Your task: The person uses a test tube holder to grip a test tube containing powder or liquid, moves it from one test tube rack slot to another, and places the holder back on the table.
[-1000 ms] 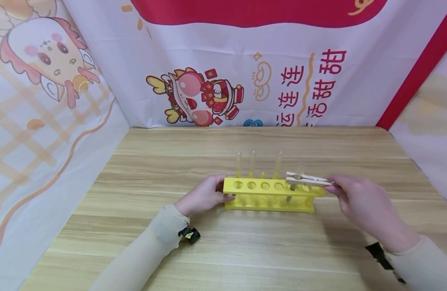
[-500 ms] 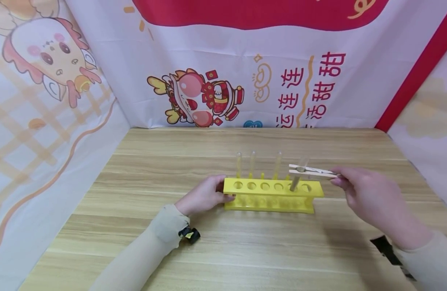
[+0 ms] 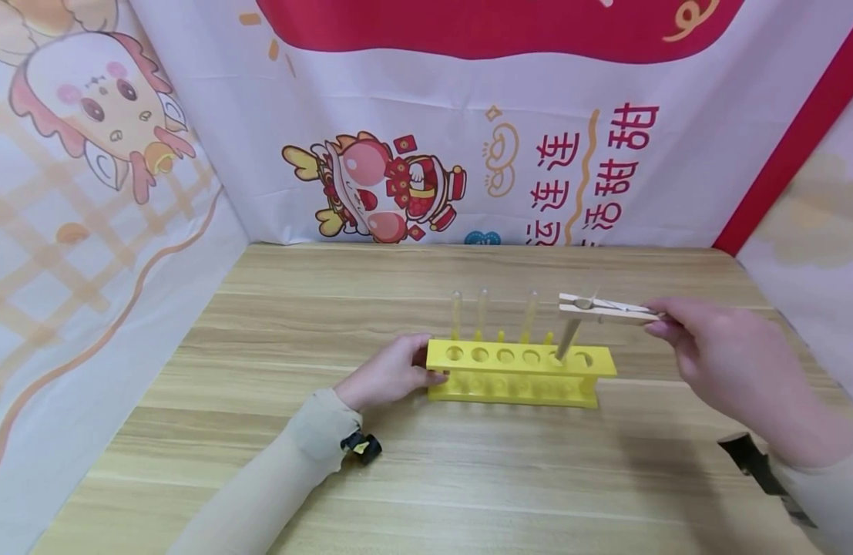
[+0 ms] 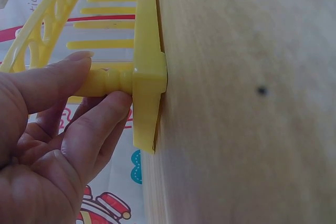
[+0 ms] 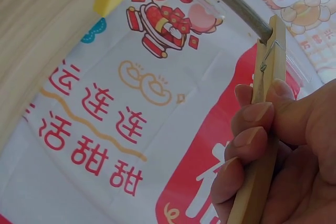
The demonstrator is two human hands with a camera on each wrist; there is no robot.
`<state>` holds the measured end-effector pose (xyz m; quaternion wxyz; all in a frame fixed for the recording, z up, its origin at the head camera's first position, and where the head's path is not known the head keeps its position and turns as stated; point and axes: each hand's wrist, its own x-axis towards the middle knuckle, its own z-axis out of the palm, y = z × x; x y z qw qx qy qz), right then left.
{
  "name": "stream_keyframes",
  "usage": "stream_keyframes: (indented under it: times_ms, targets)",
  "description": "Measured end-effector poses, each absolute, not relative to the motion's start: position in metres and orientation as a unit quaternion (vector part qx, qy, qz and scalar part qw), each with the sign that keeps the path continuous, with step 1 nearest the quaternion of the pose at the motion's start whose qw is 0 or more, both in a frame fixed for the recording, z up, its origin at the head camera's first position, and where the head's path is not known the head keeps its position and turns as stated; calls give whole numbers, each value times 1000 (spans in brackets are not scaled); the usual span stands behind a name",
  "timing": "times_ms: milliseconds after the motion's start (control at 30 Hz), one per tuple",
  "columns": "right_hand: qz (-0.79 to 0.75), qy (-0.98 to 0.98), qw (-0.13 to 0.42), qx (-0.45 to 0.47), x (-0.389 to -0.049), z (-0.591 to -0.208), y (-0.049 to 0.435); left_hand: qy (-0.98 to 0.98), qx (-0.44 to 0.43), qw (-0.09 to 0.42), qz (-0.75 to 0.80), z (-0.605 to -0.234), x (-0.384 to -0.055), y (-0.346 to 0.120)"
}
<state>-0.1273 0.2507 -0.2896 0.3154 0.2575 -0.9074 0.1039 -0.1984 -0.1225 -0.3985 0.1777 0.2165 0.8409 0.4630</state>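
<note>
One yellow rack stands on a wood-grain table before printed cloth.

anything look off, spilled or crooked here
The backdrop stands out: its cartoon and writing are turned sideways. The tube in the wooden clamp is tilted, though that may just be handling. No spill or damage shows.
</note>
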Motion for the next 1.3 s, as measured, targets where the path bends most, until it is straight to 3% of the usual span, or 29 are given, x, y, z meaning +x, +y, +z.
stream_keyframes:
  times_ms: [1300]
  targets:
    - [149, -912, 275, 265, -137, -284, 226, 839, 218, 185, 462, -401, -201, -124]
